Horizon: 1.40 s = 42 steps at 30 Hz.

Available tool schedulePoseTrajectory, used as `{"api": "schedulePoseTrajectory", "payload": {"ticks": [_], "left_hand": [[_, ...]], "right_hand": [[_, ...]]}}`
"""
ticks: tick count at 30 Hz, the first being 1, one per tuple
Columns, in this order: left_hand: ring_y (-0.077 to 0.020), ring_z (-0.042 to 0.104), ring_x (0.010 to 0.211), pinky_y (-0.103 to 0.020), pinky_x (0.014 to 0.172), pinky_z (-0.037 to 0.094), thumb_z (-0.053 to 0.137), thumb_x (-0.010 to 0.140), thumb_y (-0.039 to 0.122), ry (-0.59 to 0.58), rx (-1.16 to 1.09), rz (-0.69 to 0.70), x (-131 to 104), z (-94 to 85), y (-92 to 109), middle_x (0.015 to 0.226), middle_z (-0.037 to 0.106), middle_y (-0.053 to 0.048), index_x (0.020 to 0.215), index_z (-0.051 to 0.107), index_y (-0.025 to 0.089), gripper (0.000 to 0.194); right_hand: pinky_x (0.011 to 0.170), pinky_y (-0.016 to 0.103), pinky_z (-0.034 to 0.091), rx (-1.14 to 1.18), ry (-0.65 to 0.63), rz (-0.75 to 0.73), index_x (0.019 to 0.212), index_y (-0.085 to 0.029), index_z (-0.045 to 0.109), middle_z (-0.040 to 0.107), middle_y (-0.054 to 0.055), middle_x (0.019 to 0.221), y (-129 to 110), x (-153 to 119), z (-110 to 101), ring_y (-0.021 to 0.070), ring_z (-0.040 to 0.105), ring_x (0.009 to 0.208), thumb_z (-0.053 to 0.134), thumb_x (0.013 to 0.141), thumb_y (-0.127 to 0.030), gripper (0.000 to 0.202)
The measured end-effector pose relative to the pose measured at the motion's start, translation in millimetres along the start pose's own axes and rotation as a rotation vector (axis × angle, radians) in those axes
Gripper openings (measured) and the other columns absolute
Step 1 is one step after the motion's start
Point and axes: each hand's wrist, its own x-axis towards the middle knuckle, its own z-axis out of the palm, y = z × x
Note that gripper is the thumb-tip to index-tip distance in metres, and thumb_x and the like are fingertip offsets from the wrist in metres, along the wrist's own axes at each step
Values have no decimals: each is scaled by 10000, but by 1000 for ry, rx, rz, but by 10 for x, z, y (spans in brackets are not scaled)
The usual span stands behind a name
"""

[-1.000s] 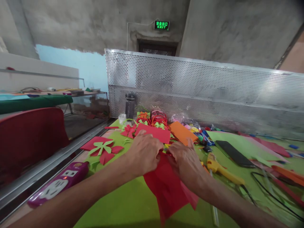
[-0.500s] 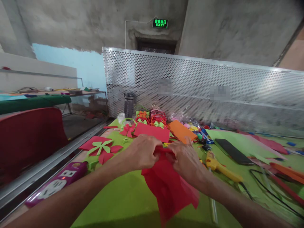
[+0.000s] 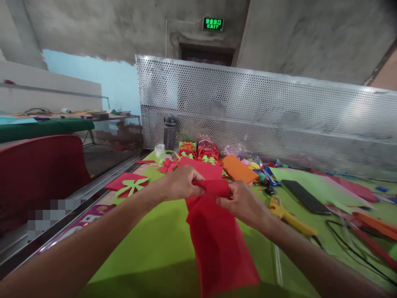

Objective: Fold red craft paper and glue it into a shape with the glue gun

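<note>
A limp red felt sheet [image 3: 221, 244] hangs from both my hands over the green table covering, its upper edge folded over. My left hand [image 3: 182, 184] pinches that edge at its left end, thumb and fingers closed. At the right end, my right hand [image 3: 243, 203] grips the edge between thumb and fingers. Just beyond them lies a flat red piece [image 3: 201, 167]. To the left are a green flower-shaped cutout [image 3: 132, 186] on a red piece and a small red flower cutout [image 3: 168, 165].
A yellow glue gun [image 3: 291, 219] and a black phone [image 3: 305, 196] lie to the right. An orange piece [image 3: 238, 169] is behind my right hand. A purple power strip [image 3: 80, 223] is along the left edge. A perforated metal panel [image 3: 263, 107] stands at the back.
The red felt sheet was bunched between my hands; it now hangs flatter and longer, its top edge stretched out. My hands have moved slightly apart.
</note>
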Motion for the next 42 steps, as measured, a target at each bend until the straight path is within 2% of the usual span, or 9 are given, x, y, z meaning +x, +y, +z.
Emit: {"api": "schedulePoseTrajectory", "payload": {"ticks": [5, 11, 20, 25, 28, 33, 37, 39, 42], "left_hand": [[-72, 326, 468, -213, 455, 233, 509, 695, 283, -15, -10, -3, 10, 47, -18, 528, 451, 39, 690, 648, 144, 197], [-72, 287, 452, -218, 442, 216, 505, 673, 276, 9, 2, -22, 23, 91, -13, 508, 391, 50, 660, 612, 152, 164], [-76, 280, 447, -223, 439, 211, 507, 660, 294, 24, 32, -45, 14, 106, -2, 492, 356, 53, 627, 589, 159, 161], [-78, 285, 453, -225, 448, 222, 498, 660, 290, 22, 41, -37, 15, 125, -33, 506, 361, 52, 643, 598, 158, 166], [-81, 288, 453, -228, 449, 224, 503, 666, 309, 22, 41, -36, 13, 123, -53, 507, 376, 50, 648, 603, 158, 181], [-80, 306, 466, -225, 466, 251, 516, 675, 324, 3, 30, -31, 6, 101, -47, 533, 419, 45, 698, 637, 157, 207], [-79, 318, 452, -226, 452, 251, 542, 650, 321, 5, 33, -52, -5, 102, -11, 508, 412, 46, 667, 626, 156, 186], [-80, 314, 442, -231, 434, 235, 551, 628, 298, 22, 43, -56, -14, 120, 13, 485, 391, 49, 633, 612, 156, 154], [-77, 303, 429, -239, 414, 205, 526, 604, 234, 71, 67, -43, -27, 154, 54, 456, 340, 54, 551, 554, 159, 96]], "right_hand": [[425, 190, 264, 87, -28, 4, 605, -160, 514, 409, -62, 539, -43, -24, 9, 69, 335, 476, 483, 684, -212, 99], [457, 200, 294, 36, -14, -14, 696, -153, 601, 468, -47, 576, -88, -18, -11, 84, 377, 515, 470, 701, -197, 138], [477, 193, 306, 119, -28, -81, 653, -165, 585, 465, -52, 566, -53, -17, 10, 78, 363, 509, 487, 710, -202, 119], [436, 179, 275, 117, -42, -49, 610, -170, 519, 402, -59, 537, -68, -22, 14, 66, 327, 481, 486, 704, -183, 101], [428, 176, 264, 113, -43, -50, 617, -164, 535, 384, -58, 541, -84, -27, 8, 61, 310, 483, 489, 697, -167, 93], [421, 177, 272, 124, -34, -36, 639, -160, 550, 412, -54, 553, -91, -25, 3, 63, 322, 487, 487, 703, -183, 93], [433, 190, 293, 80, -26, 11, 687, -156, 575, 461, -41, 579, -49, -7, 36, 76, 359, 505, 489, 701, -213, 104], [429, 197, 281, 36, -9, 35, 631, -158, 550, 431, -45, 539, -23, -3, 64, 74, 342, 489, 497, 691, -216, 98], [450, 206, 289, -15, 8, -15, 534, -169, 477, 389, -51, 502, -10, -10, 92, 73, 318, 487, 490, 688, -202, 158]]}}
